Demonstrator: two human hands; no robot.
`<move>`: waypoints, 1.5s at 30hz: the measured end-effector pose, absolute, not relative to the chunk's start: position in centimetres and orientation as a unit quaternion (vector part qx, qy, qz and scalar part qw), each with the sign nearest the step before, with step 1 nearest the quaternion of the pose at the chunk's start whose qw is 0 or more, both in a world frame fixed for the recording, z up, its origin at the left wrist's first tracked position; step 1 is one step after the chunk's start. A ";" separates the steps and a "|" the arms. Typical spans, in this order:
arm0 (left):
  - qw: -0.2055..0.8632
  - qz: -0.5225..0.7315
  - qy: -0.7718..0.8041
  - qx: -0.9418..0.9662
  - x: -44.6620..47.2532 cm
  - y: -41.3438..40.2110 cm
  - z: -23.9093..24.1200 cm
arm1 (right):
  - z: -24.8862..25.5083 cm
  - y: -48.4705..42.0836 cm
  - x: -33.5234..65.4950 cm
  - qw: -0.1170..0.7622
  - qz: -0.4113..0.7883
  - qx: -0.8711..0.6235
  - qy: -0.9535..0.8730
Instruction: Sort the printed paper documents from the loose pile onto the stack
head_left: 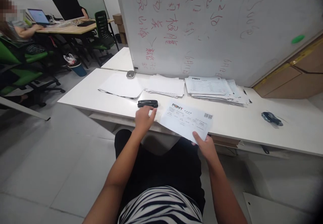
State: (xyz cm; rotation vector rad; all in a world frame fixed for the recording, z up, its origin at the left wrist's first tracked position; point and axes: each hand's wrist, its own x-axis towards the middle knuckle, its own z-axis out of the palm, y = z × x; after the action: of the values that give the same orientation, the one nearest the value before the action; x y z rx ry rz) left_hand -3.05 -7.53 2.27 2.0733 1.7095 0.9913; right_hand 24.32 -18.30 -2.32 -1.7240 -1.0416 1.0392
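Note:
My right hand [205,145] pinches the lower right corner of a printed paper sheet [186,119], thumb on top. The sheet bears a PONY logo and a QR code, and it tilts over the desk's front edge. Just in front of a black stapler [147,103] is my left hand [144,119], thumb and fingers apart. Its fingertips reach the stapler's near side; whether they touch it I cannot tell.
On the white desk [242,123] lie a stack of printed sheets [212,86], blank-looking papers [165,85], a larger white sheet [121,84], a mouse [130,74] and a dark blue object [272,118]. A whiteboard [202,25] stands behind; cardboard boxes [285,77] are at right. A person [24,32] sits far left.

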 end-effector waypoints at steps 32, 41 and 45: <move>0.113 0.308 0.554 0.765 -7.3 -0.1 -1.7 | -0.1 -14.7 20.7 0.428 0.483 -0.647 -0.406; 0.122 0.299 0.556 0.766 -7.3 -0.3 -1.5 | -0.2 -14.3 20.5 0.436 0.491 -0.632 -0.412; 0.123 0.288 0.552 0.773 -7.3 -0.5 -1.2 | -0.7 -13.5 20.4 0.432 0.506 -0.624 -0.410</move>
State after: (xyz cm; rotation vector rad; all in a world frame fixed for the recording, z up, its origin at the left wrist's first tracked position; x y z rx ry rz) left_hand -7.26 -0.45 -1.18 2.2536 1.6115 0.8401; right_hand 20.44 -13.49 -0.67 -1.5545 -1.0232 1.2612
